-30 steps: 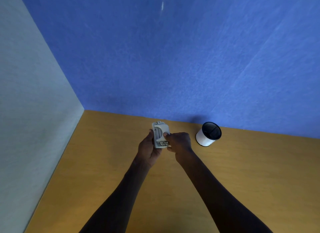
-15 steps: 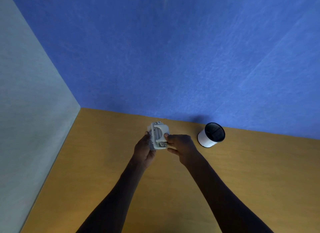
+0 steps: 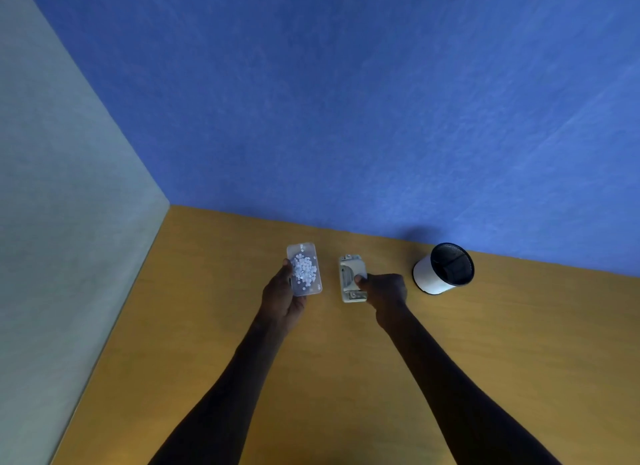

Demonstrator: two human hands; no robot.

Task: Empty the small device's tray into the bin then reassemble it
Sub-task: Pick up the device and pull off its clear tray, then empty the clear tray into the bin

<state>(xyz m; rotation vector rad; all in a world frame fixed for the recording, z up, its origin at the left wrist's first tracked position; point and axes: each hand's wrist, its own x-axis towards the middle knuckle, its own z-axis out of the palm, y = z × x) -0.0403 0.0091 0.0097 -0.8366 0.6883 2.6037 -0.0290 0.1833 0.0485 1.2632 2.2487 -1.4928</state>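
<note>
My left hand (image 3: 282,295) holds a clear rectangular tray (image 3: 304,269) face up, with several small white paper discs piled in it. The grey hole-punch body (image 3: 351,278) is apart from the tray, a little to its right, gripped at its right side by my right hand (image 3: 384,291). Whether the body touches the table I cannot tell. A white bin (image 3: 443,268) with a dark mesh inside stands upright on the table to the right of my right hand, its mouth tilted toward me.
The yellow-brown table (image 3: 346,360) ends at a blue wall (image 3: 346,101) behind and a grey-green wall (image 3: 62,222) on the left. The bin stands close to the blue wall.
The tray has come off the punch body. My left hand moved left with the tray, and my right hand moved right with the body.
</note>
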